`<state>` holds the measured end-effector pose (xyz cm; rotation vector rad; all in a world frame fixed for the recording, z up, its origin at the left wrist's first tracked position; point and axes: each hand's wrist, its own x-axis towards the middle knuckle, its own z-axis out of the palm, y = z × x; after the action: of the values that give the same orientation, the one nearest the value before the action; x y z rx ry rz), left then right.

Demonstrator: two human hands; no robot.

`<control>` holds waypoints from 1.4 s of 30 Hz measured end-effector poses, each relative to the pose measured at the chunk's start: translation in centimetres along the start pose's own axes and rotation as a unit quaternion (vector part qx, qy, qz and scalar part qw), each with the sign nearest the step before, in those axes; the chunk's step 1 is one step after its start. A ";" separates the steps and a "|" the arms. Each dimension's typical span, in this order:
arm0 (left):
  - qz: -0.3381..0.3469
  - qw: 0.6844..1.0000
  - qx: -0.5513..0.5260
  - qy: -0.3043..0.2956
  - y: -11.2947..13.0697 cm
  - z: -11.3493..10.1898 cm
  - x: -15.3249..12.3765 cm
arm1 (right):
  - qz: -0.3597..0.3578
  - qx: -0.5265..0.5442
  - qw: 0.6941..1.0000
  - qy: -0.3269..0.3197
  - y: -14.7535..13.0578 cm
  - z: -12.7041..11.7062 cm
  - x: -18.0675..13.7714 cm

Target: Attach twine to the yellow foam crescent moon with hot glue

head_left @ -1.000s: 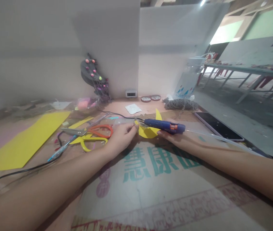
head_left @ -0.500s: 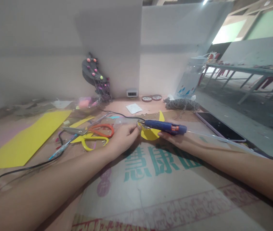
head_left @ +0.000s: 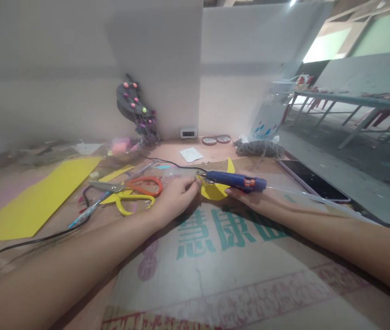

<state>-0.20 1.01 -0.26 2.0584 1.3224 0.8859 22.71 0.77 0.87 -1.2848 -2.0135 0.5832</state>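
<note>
My right hand (head_left: 241, 195) is closed around a blue glue gun (head_left: 232, 179), with a long clear glue stick (head_left: 304, 196) trailing out of its back end. The gun points left, its nozzle close to the fingertips of my left hand (head_left: 181, 195). Between finger and thumb, my left hand pinches the left tip of a yellow crescent-shaped cutout (head_left: 213, 192). Part of the cutout is hidden behind the gun, and its other tip rises behind it. Just left of my left hand lie scissors (head_left: 126, 188) with one orange and one yellow handle loop.
Printed cardboard (head_left: 198, 279) covers the near worktop. A yellow sheet (head_left: 43, 197) and a black cord (head_left: 33, 240) lie left. At the back are a dark moon-shaped ornament (head_left: 128, 101), a small digital display (head_left: 188, 133) and grey yarn (head_left: 258, 149). A phone (head_left: 315, 179) lies right.
Both hands, the glue gun and the yellow cutout hold almost the same place. Only a very slight shift of the whole view shows.
</note>
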 end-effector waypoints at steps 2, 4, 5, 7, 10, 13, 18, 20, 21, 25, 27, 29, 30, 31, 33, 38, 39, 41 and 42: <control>0.003 1.000 0.003 0.001 0.0 0.0 0.0 | 0.007 0.004 1.000 -0.005 0.0 0.0 0.0; 0.007 1.000 0.003 0.002 0.0 0.1 0.0 | 0.009 0.001 1.000 -0.006 0.2 0.0 0.0; 0.007 1.000 0.002 0.003 0.0 0.1 0.0 | 0.008 -0.002 1.000 -0.007 0.3 0.0 0.1; 0.005 1.000 0.001 0.003 -0.1 0.1 0.1 | 0.002 -0.007 1.000 -0.006 0.4 0.1 0.2; 0.004 1.000 0.001 0.004 -0.1 0.1 0.1 | 0.002 -0.009 1.000 -0.004 0.5 0.1 0.2; 0.005 1.000 0.003 0.005 0.0 0.1 0.0 | 0.006 -0.012 1.000 -0.009 0.1 -0.1 0.1; 0.004 1.000 0.015 0.010 0.2 0.0 0.0 | 0.003 -0.026 1.000 -0.009 -0.3 -0.3 0.0; 0.003 1.000 0.011 0.011 0.2 0.0 -0.1 | 0.003 -0.025 1.000 -0.003 -0.2 -0.3 0.1; 0.003 1.000 0.004 0.009 0.3 0.0 -0.1 | 0.001 -0.018 1.000 -0.001 -0.1 -0.3 0.1; -0.017 0.999 -0.045 0.000 0.1 0.1 -0.1 | 0.021 0.034 0.999 0.006 0.1 -0.5 0.4; -0.022 0.998 -0.055 0.013 0.0 0.1 0.0 | 0.037 0.043 0.998 0.035 0.1 -1.1 0.7; -0.022 0.997 -0.068 0.015 -0.2 0.2 0.1 | 0.027 0.051 0.994 0.089 0.0 -2.1 1.1; -0.022 0.996 -0.084 0.007 -0.3 0.3 0.1 | 0.017 0.059 0.991 0.115 -0.1 -2.8 1.4; -0.022 0.994 -0.104 -0.005 -0.4 0.4 0.1 | 0.009 0.068 0.988 0.136 -0.2 -3.4 1.7; -0.013 0.990 -0.139 -0.028 -0.6 0.5 0.1 | 0.005 0.088 0.983 0.164 -0.6 -4.5 2.5; 0.012 0.990 -0.136 -0.040 -0.8 0.7 0.0 | 0.022 0.078 0.990 0.114 -1.7 -5.4 5.4; 0.011 0.990 -0.138 -0.041 -0.7 0.7 0.0 | 0.018 0.065 0.994 0.088 -1.7 -5.2 6.3; 0.012 0.988 -0.147 -0.046 -0.6 0.7 0.0 | 0.015 0.034 0.998 0.055 -1.6 -4.6 8.4; 0.014 0.987 -0.153 -0.048 -0.6 0.6 0.0 | 0.017 0.016 0.998 0.058 -1.4 -4.2 9.5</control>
<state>-0.04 1.13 -1.08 1.8585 1.0384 0.9270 22.19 8.92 7.51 -1.3066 -1.8837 0.5427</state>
